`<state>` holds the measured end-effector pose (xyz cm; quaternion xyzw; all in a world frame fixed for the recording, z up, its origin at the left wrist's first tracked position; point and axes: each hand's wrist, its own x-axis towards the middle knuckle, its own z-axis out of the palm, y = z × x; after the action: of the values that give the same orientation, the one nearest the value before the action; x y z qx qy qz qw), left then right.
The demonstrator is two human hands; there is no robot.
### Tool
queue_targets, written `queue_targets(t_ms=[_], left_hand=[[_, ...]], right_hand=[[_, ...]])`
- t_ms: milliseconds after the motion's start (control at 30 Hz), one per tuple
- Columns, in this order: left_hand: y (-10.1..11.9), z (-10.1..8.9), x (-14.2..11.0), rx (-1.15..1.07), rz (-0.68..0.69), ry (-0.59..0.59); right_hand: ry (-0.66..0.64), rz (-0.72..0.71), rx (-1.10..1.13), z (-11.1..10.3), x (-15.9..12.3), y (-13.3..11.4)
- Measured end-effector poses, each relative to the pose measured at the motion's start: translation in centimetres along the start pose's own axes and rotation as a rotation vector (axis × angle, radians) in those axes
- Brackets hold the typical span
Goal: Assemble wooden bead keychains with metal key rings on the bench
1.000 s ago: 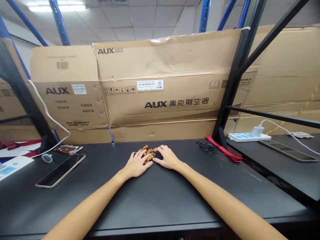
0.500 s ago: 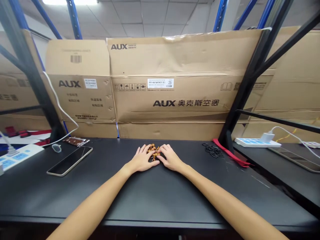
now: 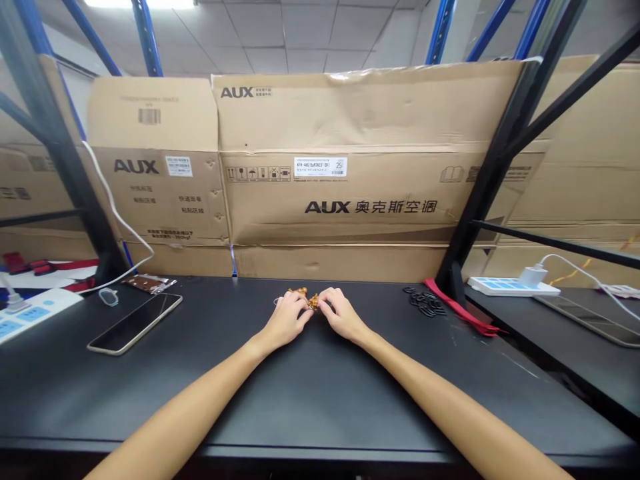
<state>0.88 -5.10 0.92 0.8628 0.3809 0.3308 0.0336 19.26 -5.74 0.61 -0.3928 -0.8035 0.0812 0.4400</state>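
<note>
A string of small amber-brown wooden beads [image 3: 301, 292] lies at the middle of the black tabletop [image 3: 320, 387], partly hidden under my fingers. My left hand [image 3: 287, 320] and my right hand [image 3: 341, 315] come together over it. Their fingertips pinch the beads from either side, and a few beads [image 3: 313, 303] show between them. A thin pale loop [image 3: 276, 301] sits just beyond my left fingers, too small to tell what it is.
A smartphone [image 3: 135, 323] lies to the left beside a clear small object [image 3: 109, 297] and a brown packet [image 3: 149, 283]. Black rings [image 3: 425, 303] and a red strap [image 3: 463, 310] lie to the right. Flattened AUX cardboard boxes [image 3: 325, 200] stand behind the table.
My hands have drawn closer together and closed on the beads, which are now mostly hidden. The view has shifted slightly since the oldest frame.
</note>
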Motion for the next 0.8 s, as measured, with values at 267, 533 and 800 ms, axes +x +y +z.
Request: queue_targets(t_ms=[267, 533, 800], left_hand=[[-0.6, -0.5, 0.4, -0.103, -0.061, 0.045], [-1.5, -0.9, 0.0, -0.069, 0.023, -0.060], [-0.3, -0.9, -0.1, -0.027, -0.031, -0.063]], right_hand=[[0.002, 0.014, -0.157, 0.0, 0.0, 1.3], [-0.032, -0.041, -0.237, 0.3, -0.2, 2.1], [-0.066, -0.070, -0.088, 0.1, -0.3, 0.1]])
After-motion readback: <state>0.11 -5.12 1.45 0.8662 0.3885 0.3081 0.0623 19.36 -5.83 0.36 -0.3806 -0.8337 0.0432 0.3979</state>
